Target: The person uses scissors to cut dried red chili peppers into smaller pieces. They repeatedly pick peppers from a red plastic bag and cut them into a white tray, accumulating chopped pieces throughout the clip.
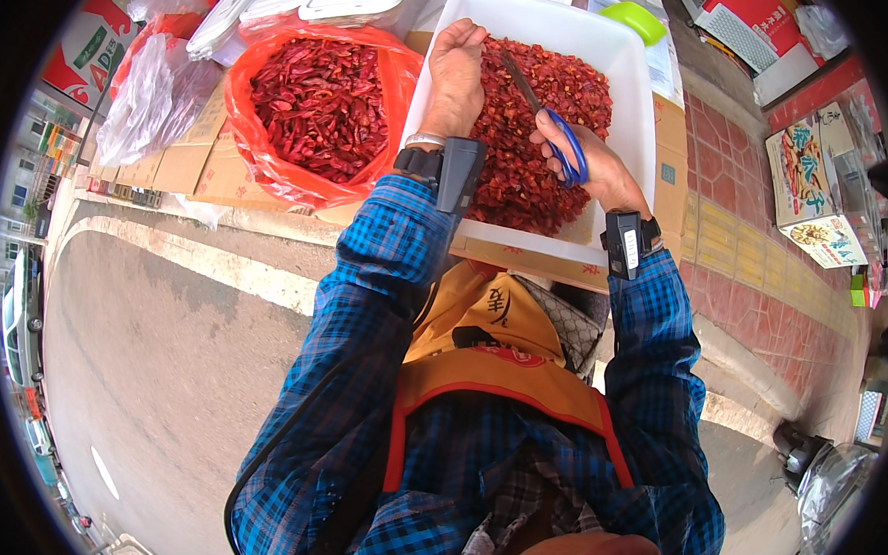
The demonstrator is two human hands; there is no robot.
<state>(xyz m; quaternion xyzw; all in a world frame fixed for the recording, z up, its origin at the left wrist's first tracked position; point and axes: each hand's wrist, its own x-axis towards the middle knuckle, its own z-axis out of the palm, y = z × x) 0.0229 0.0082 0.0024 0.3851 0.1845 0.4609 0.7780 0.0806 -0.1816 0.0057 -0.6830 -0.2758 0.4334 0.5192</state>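
My right hand (601,165) is shut on a pair of scissors (573,150) with blue handles. Their dark blades point up and left over the cut dried red chilies (529,190) in a white plastic tub (623,55). Over the tub's left side is my left hand (455,75), its fingers curled in. Red shows by its fingertips, but I cannot tell whether it pinches a chili or only has the chilies behind it. Left of the tub, an open red plastic bag (236,112) is full of whole dried red chilies (317,106).
Cardboard (198,165) lies under the bag and tub. White-lidded containers (354,2) stand behind the bag, with a crumpled clear plastic bag (141,104) at left. Beyond the tub's right corner is a green plastic object (635,23). Printed cartons (803,162) stand on the right.
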